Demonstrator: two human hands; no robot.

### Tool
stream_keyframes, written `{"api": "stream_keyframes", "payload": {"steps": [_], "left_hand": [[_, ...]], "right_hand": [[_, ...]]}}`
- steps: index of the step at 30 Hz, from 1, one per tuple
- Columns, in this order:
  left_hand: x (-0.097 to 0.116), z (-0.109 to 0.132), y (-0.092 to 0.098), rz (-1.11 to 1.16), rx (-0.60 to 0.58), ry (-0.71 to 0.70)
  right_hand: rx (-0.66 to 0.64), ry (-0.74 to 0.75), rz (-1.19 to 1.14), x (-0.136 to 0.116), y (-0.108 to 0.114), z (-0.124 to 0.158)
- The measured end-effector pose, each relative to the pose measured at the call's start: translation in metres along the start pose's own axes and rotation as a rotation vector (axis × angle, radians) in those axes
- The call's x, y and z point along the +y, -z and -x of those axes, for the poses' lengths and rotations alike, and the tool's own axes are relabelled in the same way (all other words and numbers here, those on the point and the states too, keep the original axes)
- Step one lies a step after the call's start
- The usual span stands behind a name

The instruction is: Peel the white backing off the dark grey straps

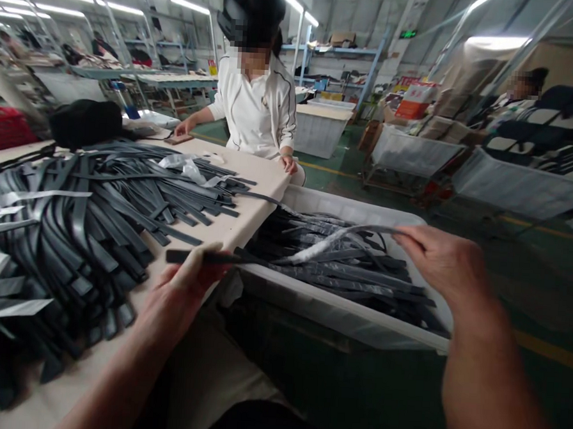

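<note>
Left hand (186,286): grip closed, thumb pressed over the dark end of a strap (313,246); a short tip projects to its left. Right hand (440,261): grip closed, fingertips pinching the other end. The strap spans between both grips, wrapped in white near its middle, above the bin (339,310), which holds more dark straps. Left of the left grip, a pile (99,217) of straps lies on the tabletop (264,175). Beyond, a person (256,104) in white touches the tabletop.
</note>
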State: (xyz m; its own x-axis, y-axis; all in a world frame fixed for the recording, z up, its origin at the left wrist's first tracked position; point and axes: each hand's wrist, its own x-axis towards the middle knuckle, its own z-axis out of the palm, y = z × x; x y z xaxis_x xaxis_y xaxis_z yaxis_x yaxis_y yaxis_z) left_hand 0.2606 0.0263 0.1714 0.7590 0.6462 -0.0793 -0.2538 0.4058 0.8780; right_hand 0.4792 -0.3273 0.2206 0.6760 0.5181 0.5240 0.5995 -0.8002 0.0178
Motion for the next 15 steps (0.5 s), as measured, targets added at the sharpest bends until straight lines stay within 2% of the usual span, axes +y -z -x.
{"api": "stream_keyframes", "payload": {"steps": [2,3,4,6,8,10,12,15], "left_hand": [[-0.009,-0.03,-0.02,-0.068,-0.126,0.014],[-0.014,-0.041,-0.026,-0.143,-0.135,-0.012],[-0.02,-0.049,-0.027,-0.232,-0.127,-0.029],[-0.032,-0.052,-0.017,-0.381,-0.117,-0.027],[-0.041,-0.041,0.006,-0.462,-0.163,0.019],[-0.045,-0.02,0.037,-0.52,-0.2,0.032],[-0.041,0.007,0.068,-0.583,-0.149,-0.008],[-0.027,0.047,0.112,-0.662,0.024,-0.103]], "right_hand": [[-0.058,-0.068,0.043,0.02,-0.02,-0.006],[-0.108,-0.069,0.037,0.026,-0.035,-0.006],[-0.168,-0.049,0.024,0.028,-0.051,-0.005],[-0.278,-0.009,-0.004,0.028,-0.086,0.0],[-0.331,0.021,-0.041,0.023,-0.116,0.003],[-0.346,0.033,-0.079,0.018,-0.141,-0.001],[-0.346,0.024,-0.104,0.013,-0.162,-0.017],[-0.354,-0.003,-0.11,0.006,-0.192,-0.056]]}}
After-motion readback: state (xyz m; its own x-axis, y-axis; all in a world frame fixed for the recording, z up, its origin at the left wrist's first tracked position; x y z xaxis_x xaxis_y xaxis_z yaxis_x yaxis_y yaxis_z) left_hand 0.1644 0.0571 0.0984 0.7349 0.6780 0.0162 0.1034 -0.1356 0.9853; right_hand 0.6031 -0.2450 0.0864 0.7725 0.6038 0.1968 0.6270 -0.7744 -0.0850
